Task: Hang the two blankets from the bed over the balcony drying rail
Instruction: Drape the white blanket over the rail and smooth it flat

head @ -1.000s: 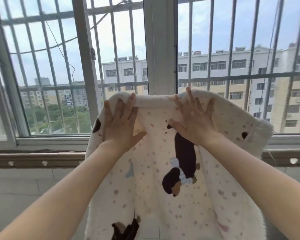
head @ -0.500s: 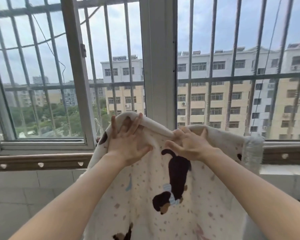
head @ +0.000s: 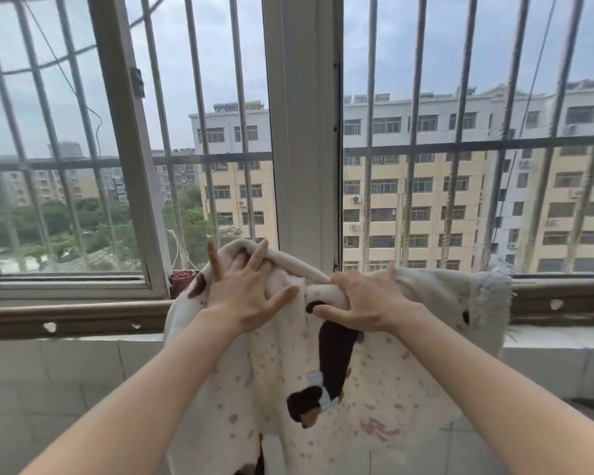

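Cream dog-print blanket (head: 408, 389) hangs across the brown rail (head: 72, 318), its folded top edge bunched above. Left hand (head: 244, 289) presses flat on the fold, fingers spread; right hand (head: 367, 299) curls round it. Bare rail either side; window bars (head: 414, 132) close behind.

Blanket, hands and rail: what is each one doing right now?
Blanket: bunched at the top, hanging down in front of the rail.
Left hand: fingers spread flat, pressing the blanket.
Right hand: fingers curled, gripping the blanket's top fold.
Rail: middle hidden behind the blanket.
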`<state>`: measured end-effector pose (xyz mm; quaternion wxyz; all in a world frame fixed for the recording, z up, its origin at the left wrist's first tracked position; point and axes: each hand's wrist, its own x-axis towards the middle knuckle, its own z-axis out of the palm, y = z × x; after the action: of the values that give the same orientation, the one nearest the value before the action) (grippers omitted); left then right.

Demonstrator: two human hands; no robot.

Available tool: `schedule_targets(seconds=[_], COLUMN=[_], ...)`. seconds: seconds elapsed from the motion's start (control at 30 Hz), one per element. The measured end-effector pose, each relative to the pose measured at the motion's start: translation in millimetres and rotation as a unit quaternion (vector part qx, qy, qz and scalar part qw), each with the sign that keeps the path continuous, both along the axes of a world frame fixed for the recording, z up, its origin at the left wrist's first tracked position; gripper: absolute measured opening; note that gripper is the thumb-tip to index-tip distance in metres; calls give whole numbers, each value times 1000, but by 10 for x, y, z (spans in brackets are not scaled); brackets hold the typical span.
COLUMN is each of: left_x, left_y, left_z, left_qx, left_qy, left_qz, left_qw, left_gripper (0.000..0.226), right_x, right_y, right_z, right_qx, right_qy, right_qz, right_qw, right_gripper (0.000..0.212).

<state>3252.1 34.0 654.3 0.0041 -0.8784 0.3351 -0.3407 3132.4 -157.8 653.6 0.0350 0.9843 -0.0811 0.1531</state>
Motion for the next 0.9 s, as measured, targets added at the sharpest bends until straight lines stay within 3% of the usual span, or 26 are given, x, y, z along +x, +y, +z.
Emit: schedule_targets(seconds=[0.17,0.37,0.7,0.9], left_x=[-27,-73,-176,-187], left_y=[111,283,556,769], left_z=[-139,-150,-174,-205], left_qx=[-11,-8,-54,-18], left_qy=[25,39,86,100], left_qz=[9,22,-32,-22], left_qw=[1000,999,994,995], left_gripper=[87,90,35,61], right_x=[35,92,219,298], right_y=[44,315,803,995], right_z=[-100,-108,-68,-109], right_qx=[-27,-18,-27,-73], right_qy=[-39,-58,-49,-54], right_qz=[15,98,159,153], right_qw=[999,993,986,984], right_gripper=[77,70,76,51])
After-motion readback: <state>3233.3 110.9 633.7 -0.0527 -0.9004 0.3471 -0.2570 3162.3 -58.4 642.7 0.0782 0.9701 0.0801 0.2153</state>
